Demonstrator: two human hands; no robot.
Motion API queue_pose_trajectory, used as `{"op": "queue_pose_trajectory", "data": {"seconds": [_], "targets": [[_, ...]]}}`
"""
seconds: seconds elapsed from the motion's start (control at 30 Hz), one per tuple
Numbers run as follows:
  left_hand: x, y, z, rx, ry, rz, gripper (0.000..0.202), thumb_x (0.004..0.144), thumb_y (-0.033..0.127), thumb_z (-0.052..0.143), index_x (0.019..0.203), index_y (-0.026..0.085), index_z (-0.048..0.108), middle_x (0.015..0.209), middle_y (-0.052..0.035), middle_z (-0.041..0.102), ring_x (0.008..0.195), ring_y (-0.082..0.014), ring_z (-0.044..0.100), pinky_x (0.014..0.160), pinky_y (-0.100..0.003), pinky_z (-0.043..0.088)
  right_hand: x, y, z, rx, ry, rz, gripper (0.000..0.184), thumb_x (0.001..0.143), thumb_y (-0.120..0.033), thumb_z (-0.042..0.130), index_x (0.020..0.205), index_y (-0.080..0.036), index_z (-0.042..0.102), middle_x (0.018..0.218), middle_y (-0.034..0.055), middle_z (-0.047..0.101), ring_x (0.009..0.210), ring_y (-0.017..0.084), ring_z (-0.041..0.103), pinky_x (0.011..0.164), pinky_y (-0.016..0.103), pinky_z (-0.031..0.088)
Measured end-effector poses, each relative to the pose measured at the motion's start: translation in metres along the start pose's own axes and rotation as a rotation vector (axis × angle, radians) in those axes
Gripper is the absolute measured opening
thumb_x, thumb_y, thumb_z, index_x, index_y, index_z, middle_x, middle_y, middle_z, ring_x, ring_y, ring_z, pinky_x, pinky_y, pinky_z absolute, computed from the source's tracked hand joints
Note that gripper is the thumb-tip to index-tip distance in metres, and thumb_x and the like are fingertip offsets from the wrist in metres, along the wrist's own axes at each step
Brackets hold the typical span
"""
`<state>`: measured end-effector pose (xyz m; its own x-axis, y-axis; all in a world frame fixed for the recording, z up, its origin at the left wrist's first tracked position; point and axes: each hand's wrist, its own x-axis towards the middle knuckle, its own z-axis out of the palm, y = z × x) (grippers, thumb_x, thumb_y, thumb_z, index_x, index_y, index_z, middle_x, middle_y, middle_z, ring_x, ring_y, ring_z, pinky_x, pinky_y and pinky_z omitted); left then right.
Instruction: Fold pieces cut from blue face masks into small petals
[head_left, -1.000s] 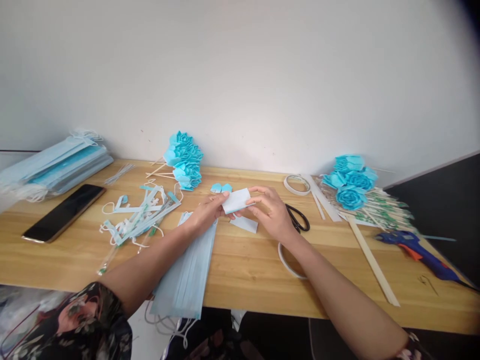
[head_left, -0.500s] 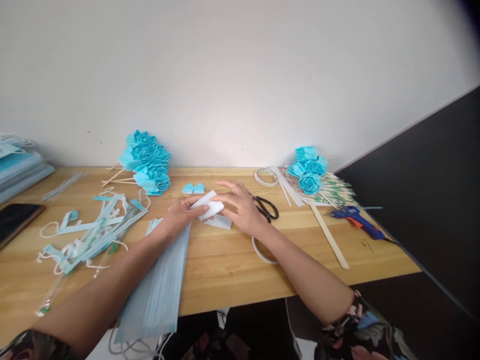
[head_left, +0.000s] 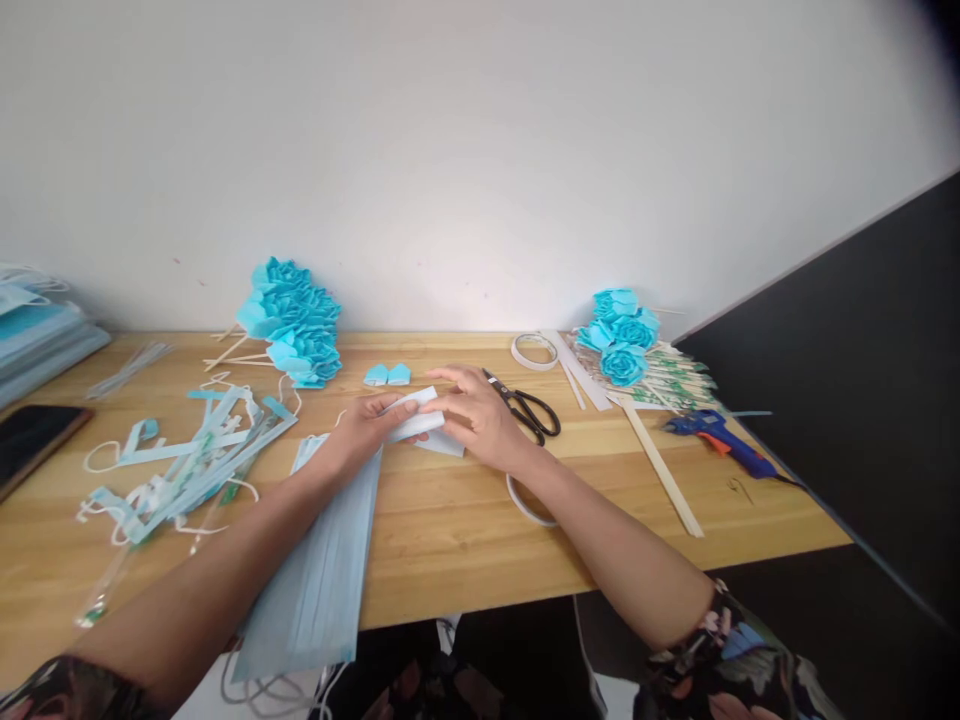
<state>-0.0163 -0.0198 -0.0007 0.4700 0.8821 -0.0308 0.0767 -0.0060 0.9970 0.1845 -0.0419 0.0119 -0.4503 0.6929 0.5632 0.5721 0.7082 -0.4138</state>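
A small folded white piece (head_left: 414, 422), paper or mask fabric, is held over the middle of the table. My left hand (head_left: 369, 425) pinches its left side, thumb on top. The fingers of my right hand (head_left: 480, 415) bend over its right end and touch it; the index finger is raised. Under the hands lies another flat white piece (head_left: 444, 444), partly hidden. Just behind are two blue petal-shaped pieces (head_left: 387, 375). Black-handled scissors (head_left: 531, 408) rest right of my right hand. Beneath my left forearm, a pleated blue mask sheet (head_left: 322, 560) overhangs the front edge.
Blue flowers on sticks (head_left: 291, 315) and cut mask straps (head_left: 195, 460) lie left; a phone (head_left: 37, 440) and stacked masks (head_left: 45, 350) farther left. To the right are tape rolls (head_left: 534, 338), more blue flowers (head_left: 619, 330), wooden sticks (head_left: 686, 375) and a blue glue gun (head_left: 731, 442).
The folded white piece has tilted flatter between my hands, and my right fingers have come down slightly on it. The rest of the table looks the same, with a slight camera shift.
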Motion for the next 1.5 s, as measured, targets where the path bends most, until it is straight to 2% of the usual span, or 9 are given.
{"op": "queue_pose_trajectory", "data": {"seconds": [0.13, 0.27, 0.57, 0.93, 1.07, 1.3, 1.43, 1.5], "targets": [[0.001, -0.002, 0.000, -0.041, -0.014, 0.012, 0.037, 0.083, 0.047, 0.057, 0.080, 0.013, 0.072, 0.075, -0.0071, 0.072, 0.072, -0.0179, 0.064, 0.073, -0.027, 0.047, 0.000, 0.002, 0.002, 0.008, -0.003, -0.015, 0.017, 0.088, -0.020, 0.056, 0.091, -0.028, 0.070, 0.127, 0.0048, 0.056, 0.120, 0.024, 0.047, 0.095, 0.045, 0.044], [0.001, 0.001, 0.002, -0.121, -0.024, 0.025, 0.039, 0.082, 0.048, 0.058, 0.075, 0.012, 0.071, 0.072, -0.0075, 0.071, 0.064, -0.0156, 0.061, 0.067, -0.026, 0.047, -0.001, 0.005, 0.005, 0.028, 0.011, -0.001, 0.016, 0.087, -0.021, 0.057, 0.089, -0.028, 0.070, 0.124, 0.0046, 0.058, 0.117, 0.025, 0.049, 0.094, 0.046, 0.044], [0.003, -0.003, 0.003, -0.260, -0.055, 0.019, 0.041, 0.081, 0.049, 0.060, 0.084, 0.010, 0.071, 0.075, -0.0104, 0.072, 0.069, -0.0184, 0.065, 0.068, -0.028, 0.051, -0.003, 0.007, 0.008, 0.099, 0.062, 0.118, 0.012, 0.087, -0.030, 0.058, 0.084, -0.025, 0.068, 0.111, 0.0064, 0.063, 0.106, 0.023, 0.057, 0.092, 0.043, 0.043], [0.002, 0.002, 0.003, -0.188, -0.087, 0.041, 0.045, 0.079, 0.054, 0.061, 0.081, 0.011, 0.072, 0.076, -0.0101, 0.072, 0.069, -0.0180, 0.064, 0.070, -0.029, 0.050, -0.004, 0.006, 0.011, 0.120, 0.049, 0.202, 0.010, 0.085, -0.032, 0.061, 0.080, -0.023, 0.063, 0.083, 0.0034, 0.067, 0.081, 0.020, 0.060, 0.075, 0.035, 0.046], [0.002, 0.002, 0.003, -0.154, -0.107, 0.054, 0.044, 0.078, 0.054, 0.060, 0.080, 0.012, 0.072, 0.075, -0.0089, 0.071, 0.069, -0.0175, 0.064, 0.070, -0.028, 0.050, -0.004, 0.004, 0.011, 0.089, 0.048, 0.190, 0.008, 0.083, -0.028, 0.062, 0.079, -0.022, 0.062, 0.081, 0.0029, 0.066, 0.078, 0.019, 0.060, 0.074, 0.034, 0.046], [0.001, 0.003, 0.003, -0.122, -0.108, 0.066, 0.042, 0.080, 0.053, 0.059, 0.079, 0.013, 0.072, 0.073, -0.0070, 0.070, 0.069, -0.0169, 0.063, 0.069, -0.027, 0.049, -0.004, 0.002, 0.011, 0.082, 0.037, 0.256, 0.004, 0.081, -0.025, 0.062, 0.079, -0.022, 0.060, 0.079, 0.0019, 0.065, 0.076, 0.018, 0.061, 0.072, 0.032, 0.048], [0.001, 0.003, 0.004, -0.093, -0.096, 0.060, 0.038, 0.080, 0.048, 0.062, 0.091, 0.013, 0.072, 0.077, -0.0059, 0.070, 0.072, -0.0171, 0.063, 0.069, -0.027, 0.049, -0.004, 0.000, 0.012, 0.096, 0.055, 0.295, 0.005, 0.079, -0.024, 0.063, 0.080, -0.022, 0.058, 0.081, 0.0014, 0.065, 0.076, 0.017, 0.062, 0.074, 0.032, 0.049], [0.001, 0.002, 0.005, -0.069, -0.087, 0.060, 0.037, 0.077, 0.043, 0.066, 0.098, 0.013, 0.070, 0.083, -0.0058, 0.070, 0.076, -0.0179, 0.064, 0.071, -0.027, 0.049, -0.003, -0.001, 0.012, 0.116, 0.075, 0.344, 0.014, 0.076, -0.025, 0.065, 0.088, -0.022, 0.058, 0.084, 0.0018, 0.066, 0.078, 0.018, 0.062, 0.075, 0.033, 0.050]]}}
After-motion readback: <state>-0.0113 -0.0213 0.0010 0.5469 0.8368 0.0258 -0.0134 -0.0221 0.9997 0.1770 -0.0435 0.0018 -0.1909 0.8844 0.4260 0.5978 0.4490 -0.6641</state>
